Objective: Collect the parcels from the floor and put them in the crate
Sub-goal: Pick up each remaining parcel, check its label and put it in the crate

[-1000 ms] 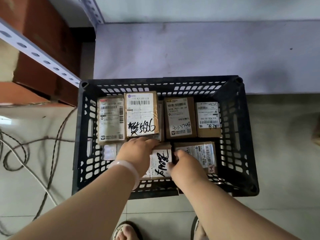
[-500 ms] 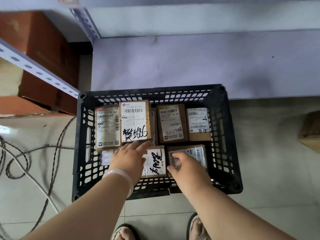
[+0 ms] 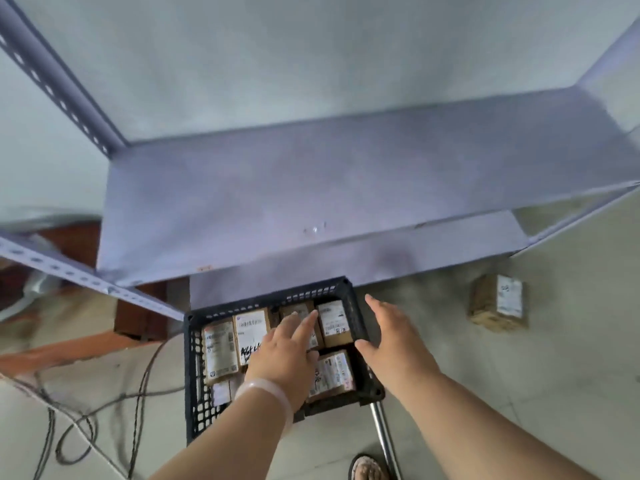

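A black slotted crate [image 3: 194, 375] stands on the floor and holds several brown parcels with white labels [image 3: 332, 323]. My left hand [image 3: 287, 355] hovers over the crate's middle, fingers straight and pointing to the far right, holding nothing. My right hand [image 3: 391, 337] is open above the crate's right rim, fingers spread, also empty. One more brown parcel [image 3: 498, 303] with a white label lies on the floor to the right of the crate.
A grey metal shelf [image 3: 346, 188] juts out above and behind the crate. Cables [image 3: 138, 393] trail on the floor at the left. A metal pole [image 3: 384, 434] and a sandalled foot [image 3: 367, 469] are near the crate's front right corner.
Both hands have lifted off the parcels in the crate and opened. The view has risen and pulled back, and the parcel on the floor at the right is now in full view.
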`<state>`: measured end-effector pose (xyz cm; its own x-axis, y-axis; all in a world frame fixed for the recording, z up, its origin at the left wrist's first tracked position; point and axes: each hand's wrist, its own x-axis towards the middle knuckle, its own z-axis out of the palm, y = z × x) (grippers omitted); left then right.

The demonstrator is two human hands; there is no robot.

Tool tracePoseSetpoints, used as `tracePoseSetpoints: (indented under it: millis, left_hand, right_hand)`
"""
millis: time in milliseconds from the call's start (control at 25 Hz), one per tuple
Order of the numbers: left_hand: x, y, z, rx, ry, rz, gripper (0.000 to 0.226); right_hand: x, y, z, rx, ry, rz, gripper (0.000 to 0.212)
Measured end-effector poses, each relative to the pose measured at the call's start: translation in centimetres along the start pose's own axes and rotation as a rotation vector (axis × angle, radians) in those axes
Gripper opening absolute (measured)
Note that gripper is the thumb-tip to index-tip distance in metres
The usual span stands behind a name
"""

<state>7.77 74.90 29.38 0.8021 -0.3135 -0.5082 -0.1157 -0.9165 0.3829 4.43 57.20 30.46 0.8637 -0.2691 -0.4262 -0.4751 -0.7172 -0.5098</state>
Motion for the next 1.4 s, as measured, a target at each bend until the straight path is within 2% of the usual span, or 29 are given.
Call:
tracePoseSetpoints:
  millis: [360, 600, 800, 1040, 1200, 1400]
  left_hand:
    - [-13.8, 18.6, -21.3, -0.164, 0.225, 0.399, 0.061]
    - [-22.8, 30.0, -29.6, -0.162, 0.335, 0.641, 0.06]
    - [-28.1, 38.0, -31.7, -0.206, 0.375, 0.812, 0.058]
    - [-31.8, 48.6, -31.4, -0.249, 0.37, 0.961, 0.059]
    - [-31.5, 55.9, -29.3, -0.267, 0.366, 1.006, 0.061]
    - [-29.7, 67.2, -25.1, -0.3, 0.352, 0.974, 0.06]
  right_hand:
    - [-17.5, -8.6, -25.8, 0.15, 0.401, 0.039, 0.072]
    - [-27.9, -11.6, -37.9, 0.203, 0.659, 0.046, 0.07]
    - [-34.0, -11.0, -44.4, 0.268, 0.818, 0.051, 0.07]
    - [-38.4, -6.3, -51.6, 0.347, 0.934, 0.053, 0.072]
    - [-39.1, -1.6, -56.1, 0.345, 0.95, 0.028, 0.069]
    - [-38.3, 7.9, -63.4, 0.323, 0.912, 0.048, 0.066]
